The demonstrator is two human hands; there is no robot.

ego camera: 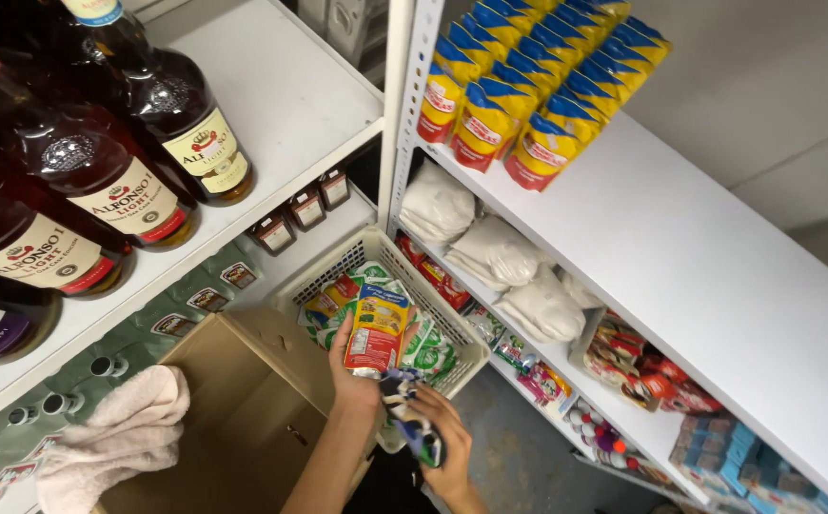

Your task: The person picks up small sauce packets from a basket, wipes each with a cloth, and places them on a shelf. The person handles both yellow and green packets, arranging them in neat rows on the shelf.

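Orange pouch [377,326] clamped in left hand [355,373] over the white basket [357,249], right hand [438,440] closed on a dark cloth [412,419]; many packets already sit inside, open cardboard box [243,400] just beside.

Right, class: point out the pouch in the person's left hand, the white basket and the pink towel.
pouch [377,326], head view, middle of its orange and blue front
white basket [343,258], head view, its slotted left wall
pink towel [119,433], head view, middle of the folded cloth
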